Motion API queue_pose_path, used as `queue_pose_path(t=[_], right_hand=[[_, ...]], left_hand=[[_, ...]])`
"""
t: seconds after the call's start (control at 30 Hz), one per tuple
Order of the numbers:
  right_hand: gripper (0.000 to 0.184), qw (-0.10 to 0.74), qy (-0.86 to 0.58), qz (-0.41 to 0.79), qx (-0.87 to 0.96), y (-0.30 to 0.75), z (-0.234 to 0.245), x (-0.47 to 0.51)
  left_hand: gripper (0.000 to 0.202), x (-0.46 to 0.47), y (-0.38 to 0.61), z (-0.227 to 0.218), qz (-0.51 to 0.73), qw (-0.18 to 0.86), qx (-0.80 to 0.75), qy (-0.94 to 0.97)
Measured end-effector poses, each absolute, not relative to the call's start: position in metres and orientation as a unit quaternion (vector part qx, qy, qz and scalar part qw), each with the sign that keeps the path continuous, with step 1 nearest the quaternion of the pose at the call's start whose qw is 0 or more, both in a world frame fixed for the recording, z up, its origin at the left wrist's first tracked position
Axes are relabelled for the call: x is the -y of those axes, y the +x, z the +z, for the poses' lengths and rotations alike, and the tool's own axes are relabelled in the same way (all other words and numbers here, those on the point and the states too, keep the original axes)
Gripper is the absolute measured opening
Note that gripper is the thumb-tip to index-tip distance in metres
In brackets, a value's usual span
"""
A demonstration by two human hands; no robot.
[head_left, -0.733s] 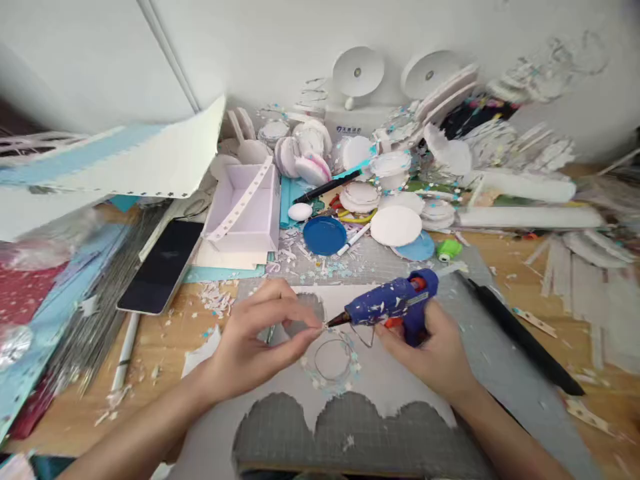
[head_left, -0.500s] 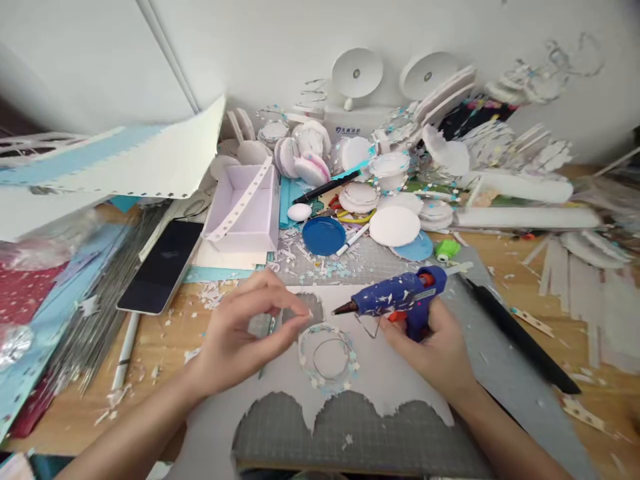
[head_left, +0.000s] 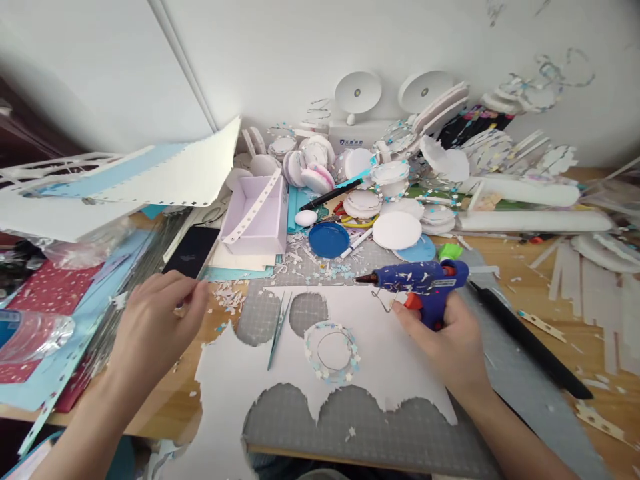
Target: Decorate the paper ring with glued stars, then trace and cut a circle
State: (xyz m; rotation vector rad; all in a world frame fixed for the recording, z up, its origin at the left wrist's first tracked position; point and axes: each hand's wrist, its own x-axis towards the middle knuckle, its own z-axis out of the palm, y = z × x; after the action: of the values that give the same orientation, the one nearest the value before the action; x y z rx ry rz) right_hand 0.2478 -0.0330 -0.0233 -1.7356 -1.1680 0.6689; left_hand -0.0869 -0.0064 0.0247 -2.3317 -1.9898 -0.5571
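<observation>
My right hand (head_left: 453, 347) is wrapped round the handle of a blue hot glue gun (head_left: 410, 280), its nozzle facing left above a cut white sheet (head_left: 370, 333). My left hand (head_left: 157, 327) hovers at the left beside a dark phone (head_left: 193, 252). Its fingers are pinched together, and whatever they hold, if anything, is hidden. On the sheet lies a wire ring trimmed with small white and blue flowers (head_left: 330, 352). Tweezers (head_left: 279, 330) rest to the left of that ring, apart from both hands.
A lilac box (head_left: 255, 213) and a blue lid (head_left: 329, 240) stand behind the sheet, before a pile of white foam discs (head_left: 397, 230). A long black tool (head_left: 530, 340) lies at right. Paper scraps litter the grey cutting mat (head_left: 300, 400). A plastic bottle (head_left: 35, 333) is far left.
My left hand has moved left, away from the flowered ring towards the phone, uncovering the tweezers. The glue gun in my right hand has shifted slightly right and up. The view has shifted a little.
</observation>
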Motion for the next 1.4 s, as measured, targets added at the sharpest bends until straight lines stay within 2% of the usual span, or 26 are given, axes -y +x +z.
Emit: queue_pose_path(t=[0.07, 0.17, 0.27, 0.37, 0.5, 0.6, 0.7, 0.87, 1.03, 1.1, 1.17, 1.3, 1.4], right_hand=[[0.027, 0.457, -0.701, 0.271, 0.475, 0.247, -0.022, 0.034], [0.027, 0.455, -0.701, 0.269, 0.479, 0.248, -0.021, 0.035], [0.026, 0.453, -0.706, 0.257, 0.480, 0.249, -0.021, 0.034], [0.025, 0.453, -0.707, 0.260, 0.477, 0.249, -0.021, 0.033], [0.025, 0.454, -0.704, 0.275, 0.472, 0.248, -0.020, 0.034], [0.025, 0.455, -0.707, 0.270, 0.469, 0.248, -0.018, 0.035], [0.026, 0.459, -0.708, 0.271, 0.463, 0.247, -0.017, 0.035], [0.026, 0.459, -0.706, 0.280, 0.461, 0.246, -0.016, 0.035], [0.025, 0.463, -0.705, 0.271, 0.464, 0.246, -0.015, 0.034], [0.025, 0.462, -0.704, 0.275, 0.464, 0.247, -0.016, 0.034], [0.026, 0.461, -0.703, 0.277, 0.466, 0.247, -0.017, 0.035], [0.026, 0.459, -0.703, 0.279, 0.467, 0.248, -0.019, 0.036], [0.027, 0.456, -0.705, 0.280, 0.466, 0.248, -0.019, 0.036]], left_hand=[[0.020, 0.009, -0.080, 0.022, -0.164, -0.005, 0.629, -0.760], [0.025, 0.012, -0.055, 0.017, -0.147, -0.062, 0.612, -0.775], [0.035, 0.013, -0.028, 0.009, -0.071, -0.113, 0.600, -0.789], [0.035, 0.011, -0.015, 0.001, -0.023, -0.134, 0.597, -0.791], [0.031, 0.007, -0.022, 0.002, -0.074, -0.228, 0.605, -0.759], [0.035, 0.004, -0.033, 0.011, -0.129, -0.371, 0.609, -0.688], [0.040, -0.003, -0.043, 0.017, -0.118, -0.505, 0.605, -0.605], [0.033, -0.015, -0.049, 0.011, -0.130, -0.586, 0.599, -0.530], [0.032, -0.015, -0.045, 0.013, -0.168, -0.654, 0.508, -0.535], [0.034, -0.013, -0.046, 0.015, -0.167, -0.632, 0.503, -0.565], [0.033, -0.010, -0.050, 0.016, -0.170, -0.564, 0.523, -0.616], [0.024, -0.002, -0.060, 0.016, -0.154, -0.352, 0.555, -0.738], [0.023, 0.004, -0.067, 0.014, -0.087, -0.200, 0.534, -0.817]])
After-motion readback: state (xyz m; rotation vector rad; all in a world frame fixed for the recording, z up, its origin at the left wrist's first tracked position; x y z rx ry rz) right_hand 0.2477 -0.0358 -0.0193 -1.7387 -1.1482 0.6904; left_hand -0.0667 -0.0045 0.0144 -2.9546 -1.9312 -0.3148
